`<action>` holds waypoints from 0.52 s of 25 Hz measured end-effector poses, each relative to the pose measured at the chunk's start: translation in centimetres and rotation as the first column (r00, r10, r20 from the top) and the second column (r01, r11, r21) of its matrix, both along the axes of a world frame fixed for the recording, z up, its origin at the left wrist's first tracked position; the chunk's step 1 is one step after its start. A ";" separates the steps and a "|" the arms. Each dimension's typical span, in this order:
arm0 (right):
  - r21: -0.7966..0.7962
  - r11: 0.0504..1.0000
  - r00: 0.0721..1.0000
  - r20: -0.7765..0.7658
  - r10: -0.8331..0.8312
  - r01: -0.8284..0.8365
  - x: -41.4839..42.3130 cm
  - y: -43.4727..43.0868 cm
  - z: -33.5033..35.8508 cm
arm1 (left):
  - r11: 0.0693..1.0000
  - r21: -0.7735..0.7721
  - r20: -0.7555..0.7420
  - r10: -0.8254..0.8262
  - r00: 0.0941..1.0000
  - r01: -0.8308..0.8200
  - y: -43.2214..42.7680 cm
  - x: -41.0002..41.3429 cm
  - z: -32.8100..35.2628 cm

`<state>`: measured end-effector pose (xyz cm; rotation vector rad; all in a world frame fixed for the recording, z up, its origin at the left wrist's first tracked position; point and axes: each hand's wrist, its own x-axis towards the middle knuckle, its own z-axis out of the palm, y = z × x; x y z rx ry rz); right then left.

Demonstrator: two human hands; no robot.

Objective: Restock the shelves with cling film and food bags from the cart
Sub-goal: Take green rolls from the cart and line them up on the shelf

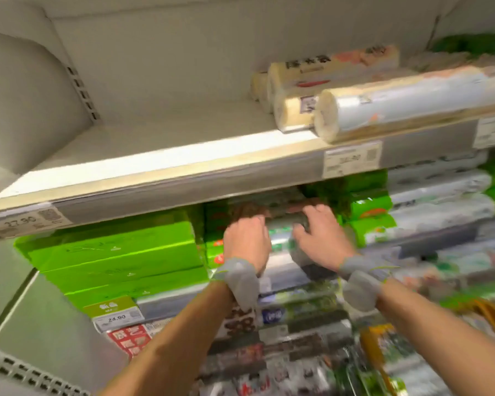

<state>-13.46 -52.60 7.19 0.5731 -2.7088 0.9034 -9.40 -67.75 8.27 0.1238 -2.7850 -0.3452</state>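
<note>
Cling film roll [280, 242] lies in the middle-shelf gap between green boxes [120, 252] and stacked rolls [435, 212], with left hand [246, 241] and right hand [322, 237] each gripping it from above. It should go in best if slid straight back and kept level, so the neighbouring stacks stay put

Up and to the left of the left hand [246, 241] I read a price tag marked 27.90 [23, 221]. Down-left of that hand sits a 24.90 tag [116, 318], with a red printed label [129, 340] just below it. Above the right hand [320, 232] hangs a blurred third tag [352, 160]. A slotted upright [82, 92] stands far up-left.
</note>
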 end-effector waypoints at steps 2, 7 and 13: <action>-0.167 0.985 0.998 0.037 0.046 -0.039 3.2 2.9 -1.0 | 0.949 0.267 -0.208 -0.111 0.972 0.165 3.9 1.4 -0.3; -0.262 0.953 0.932 0.359 -0.049 0.151 9.1 12.8 -3.8 | 0.728 0.653 0.015 -0.290 0.957 0.210 15.9 4.7 -3.6; -0.212 0.871 0.703 0.685 -0.191 0.444 13.7 27.3 -11.7 | 0.737 0.646 0.354 -0.520 0.777 0.199 26.9 6.8 -10.1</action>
